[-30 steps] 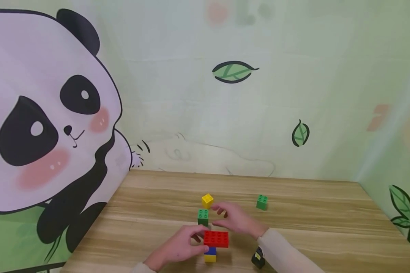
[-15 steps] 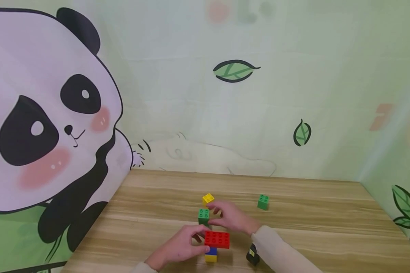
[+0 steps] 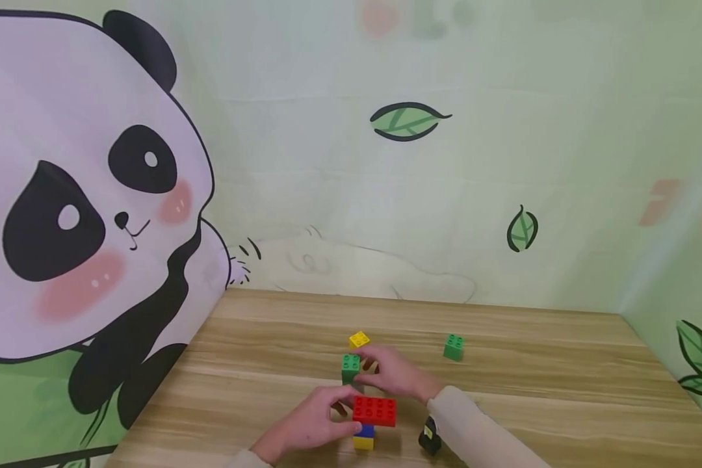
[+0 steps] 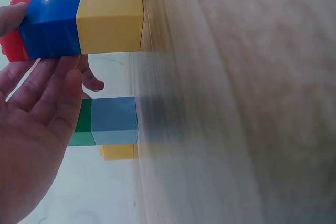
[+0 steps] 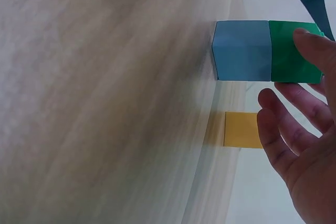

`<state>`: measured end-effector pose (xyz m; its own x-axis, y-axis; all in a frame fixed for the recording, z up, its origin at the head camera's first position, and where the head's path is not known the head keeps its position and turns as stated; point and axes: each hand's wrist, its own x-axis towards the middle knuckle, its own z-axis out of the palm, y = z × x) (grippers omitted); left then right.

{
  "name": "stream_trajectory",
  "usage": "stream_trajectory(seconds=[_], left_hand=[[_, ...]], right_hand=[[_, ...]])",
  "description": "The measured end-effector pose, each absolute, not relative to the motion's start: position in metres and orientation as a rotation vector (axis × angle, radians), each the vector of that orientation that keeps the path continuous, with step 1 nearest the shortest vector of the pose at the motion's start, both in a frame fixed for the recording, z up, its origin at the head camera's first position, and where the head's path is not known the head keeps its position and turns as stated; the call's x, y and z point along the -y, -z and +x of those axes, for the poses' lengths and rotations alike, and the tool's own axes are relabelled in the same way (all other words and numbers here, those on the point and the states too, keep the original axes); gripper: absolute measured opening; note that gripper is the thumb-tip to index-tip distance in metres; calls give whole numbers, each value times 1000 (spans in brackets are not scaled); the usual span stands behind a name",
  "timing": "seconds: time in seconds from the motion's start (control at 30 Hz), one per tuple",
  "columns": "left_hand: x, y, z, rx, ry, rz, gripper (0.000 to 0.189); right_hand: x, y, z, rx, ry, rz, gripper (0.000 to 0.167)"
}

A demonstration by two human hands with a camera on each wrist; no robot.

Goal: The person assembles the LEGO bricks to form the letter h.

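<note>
My left hand (image 3: 310,421) holds a small upright stack near the front of the table. A long red brick (image 3: 374,411) tops it, over a blue brick (image 4: 55,24) and a yellow brick (image 4: 111,20) that stands on the wood. The left thumb lies at the seam of red and blue, with the fingers behind. Just beyond, my right hand (image 3: 402,374) pinches a green brick (image 5: 284,53), thumb on its near face. That green brick sits on a light blue brick (image 5: 244,51), which stands on the table.
A yellow brick (image 3: 359,338) stands behind the green one, close to the right fingers. Farther right is another green brick (image 3: 454,348). A small black object (image 3: 429,437) lies beside the right sleeve. A panda-printed backdrop (image 3: 339,149) rises at the table's far edge.
My right hand has moved left, from beside the green brick to gripping it. The left hand stays on its stack. The whole view has shifted slightly.
</note>
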<state>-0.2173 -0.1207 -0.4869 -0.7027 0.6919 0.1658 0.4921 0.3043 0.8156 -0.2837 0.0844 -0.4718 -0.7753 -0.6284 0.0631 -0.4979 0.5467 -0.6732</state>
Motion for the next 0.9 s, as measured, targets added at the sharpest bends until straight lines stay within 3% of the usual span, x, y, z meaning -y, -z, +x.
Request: stream_trajectory(seconds=[0.4, 0.9], left_hand=[[118, 486, -218, -2329, -1334, 1042, 29], [111, 477, -215, -2367, -1255, 965, 38]], right_hand=[[-102, 471, -278, -2589, 1145, -949, 38], [-158, 464, -264, -2708, 1110, -910, 42]])
